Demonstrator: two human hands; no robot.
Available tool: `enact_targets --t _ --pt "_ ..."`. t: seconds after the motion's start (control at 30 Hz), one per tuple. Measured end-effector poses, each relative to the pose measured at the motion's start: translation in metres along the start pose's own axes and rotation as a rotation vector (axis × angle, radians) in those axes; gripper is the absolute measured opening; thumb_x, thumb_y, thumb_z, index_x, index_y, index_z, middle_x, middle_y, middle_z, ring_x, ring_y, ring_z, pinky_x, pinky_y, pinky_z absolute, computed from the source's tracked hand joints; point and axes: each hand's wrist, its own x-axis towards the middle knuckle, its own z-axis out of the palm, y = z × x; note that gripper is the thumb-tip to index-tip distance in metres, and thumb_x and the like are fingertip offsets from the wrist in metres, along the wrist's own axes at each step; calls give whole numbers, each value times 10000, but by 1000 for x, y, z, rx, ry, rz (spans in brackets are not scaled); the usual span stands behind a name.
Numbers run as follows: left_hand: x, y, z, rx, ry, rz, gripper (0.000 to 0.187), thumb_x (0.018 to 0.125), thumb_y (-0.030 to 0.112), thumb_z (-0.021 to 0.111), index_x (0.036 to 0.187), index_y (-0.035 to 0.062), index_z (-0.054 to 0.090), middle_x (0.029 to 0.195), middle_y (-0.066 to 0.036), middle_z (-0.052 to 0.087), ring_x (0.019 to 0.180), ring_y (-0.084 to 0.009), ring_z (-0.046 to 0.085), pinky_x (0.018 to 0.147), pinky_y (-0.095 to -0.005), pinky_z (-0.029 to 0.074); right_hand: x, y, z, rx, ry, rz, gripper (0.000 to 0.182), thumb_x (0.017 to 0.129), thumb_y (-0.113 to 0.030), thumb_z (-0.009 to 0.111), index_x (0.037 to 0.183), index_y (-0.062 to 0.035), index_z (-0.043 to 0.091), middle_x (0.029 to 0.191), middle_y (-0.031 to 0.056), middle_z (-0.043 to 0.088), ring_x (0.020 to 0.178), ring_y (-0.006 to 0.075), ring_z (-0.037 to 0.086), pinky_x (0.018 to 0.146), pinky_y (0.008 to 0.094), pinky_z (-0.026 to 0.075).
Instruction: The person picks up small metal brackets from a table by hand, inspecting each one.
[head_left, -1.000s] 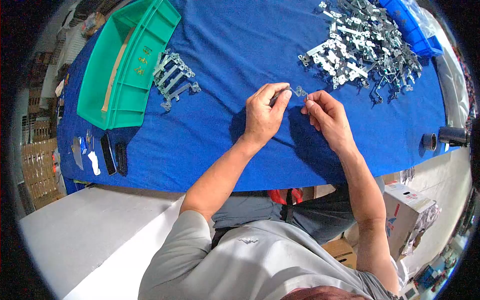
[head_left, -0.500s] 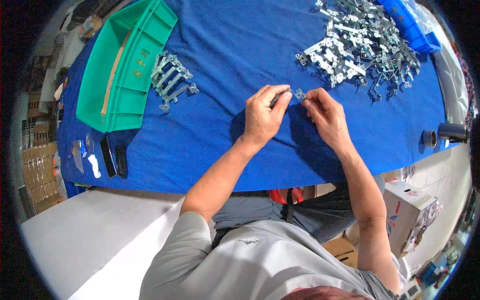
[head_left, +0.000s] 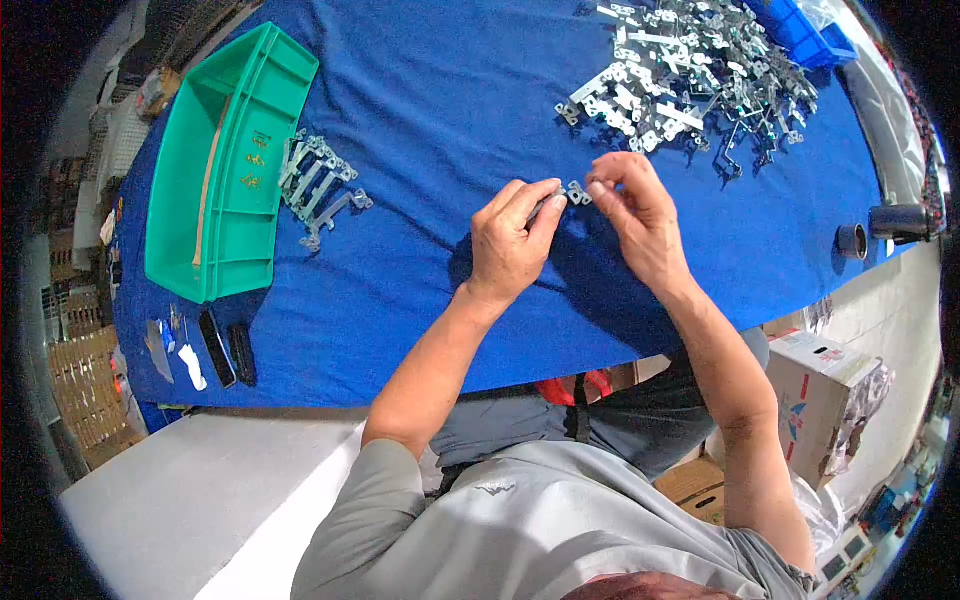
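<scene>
Head view, looking down on a blue cloth [head_left: 440, 110], and the change over the last second is small but plain: the two hands have drifted a little up and left in the frame, and the right hand, which sat slightly apart from the bracket a second ago, has closed in so its fingertips now meet the piece. My reading is that the person has gone from lining up to actually working the part between both hands. Going left to right: a green bin [head_left: 225, 165] lies tilted at upper left, holding a strip of card and a few small yellowish bits; low at the left edge are a couple of dark, flat objects too small to make out. Just right of the bin sits a small group of brackets [head_left: 318, 185], laid roughly side by side on the cloth. Near centre, the left hand [head_left: 508, 245] has its wrist bent back, knuckles up, forearm running down toward the grey shirt; thumb and forefinger are pinched shut on the left end of a small bracket [head_left: 575, 193], which is held just above the cloth at centre frame. The right hand [head_left: 632, 215] arches over from the right, its fingertips curled down and closed on the bracket's other end, the remaining fingers tucked loosely. Above and right lies a big loose pile of brackets [head_left: 690, 70], well apart from the hands, with a blue bin [head_left: 795, 25] at the top right corner behind it. Two dark cylinders [head_left: 880, 228] sit at the cloth's right edge.
</scene>
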Motion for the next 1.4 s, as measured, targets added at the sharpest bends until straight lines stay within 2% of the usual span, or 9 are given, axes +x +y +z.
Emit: enact_targets --t 0.1,0.17,0.23,0.3,0.43,0.5,0.77,1.3,1.4 --pt "0 -2 0 -28 50 -25 165 895 77 717 1040 -3 728 839 -98 682 717 -161 645 638 -293 498 -1 0 -5 189 -13 321 137 979 -134 645 1044 -15 633 884 22 637 753 115 557 696 251 459" --pt "0 -5 -2 -41 69 -78 165 906 80 713 1047 -2 729 855 -87 686 745 -140 643 659 -282 502 0 0 -7 189 -80 355 176 1003 -168 618 1047 1 637 851 21 659 721 95 566 658 246 465" --pt "1 -7 -2 -55 83 -130 164 916 84 709 1054 -2 730 872 -76 691 773 -119 640 681 -271 505 2 -7 -8 227 -303 602 192 1029 -210 585 1089 -40 649 856 -6 645 687 38 523 576 201 419" --pt "2 -9 0 -140 144 -112 152 910 103 708 1017 -5 719 834 -130 691 692 -211 656 637 -333 516 -2 -2 -5 229 -310 557 216 1027 -233 589 1104 -42 653 855 -6 648 652 34 504 553 197 410" --pt "1 -14 2 -148 149 -95 156 918 111 705 1024 -2 721 847 -124 699 699 -197 658 642 -328 518 -2 -4 -5 239 -278 531 208 1002 -191 607 1066 2 652 810 20 661 661 81 568 593 255 476" --pt "-1 -12 -2 -127 71 -179 166 945 80 686 1079 -9 726 944 -57 704 830 -92 637 736 -251 518 -1 -4 -5 226 -292 514 206 1000 -188 608 1073 0 650 810 18 661 662 80 568 594 256 474" --pt "1 -5 -3 -84 57 -132 170 931 85 698 1069 -9 728 911 -87 709 807 -114 659 714 -267 528 -5 8 -2 -21 -218 270 184 965 -134 646 1090 -3 612 833 89 675 695 121 597 628 301 493" --pt "1 0 -1 -36 23 -33 165 891 60 716 1042 -5 733 841 -101 689 712 -157 646 643 -290 508 -5 0 0 30 -222 208 125 943 -97 646 1039 -16 648 882 151 651 755 231 632 685 345 502" --pt "1 0 0 -34 9 -38 170 887 63 719 1042 -6 734 833 -104 686 711 -158 646 639 -293 504 -2 -4 -3 -173 -153 5 119 947 -103 646 1027 -14 644 900 131 634 754 225 605 699 348 494"
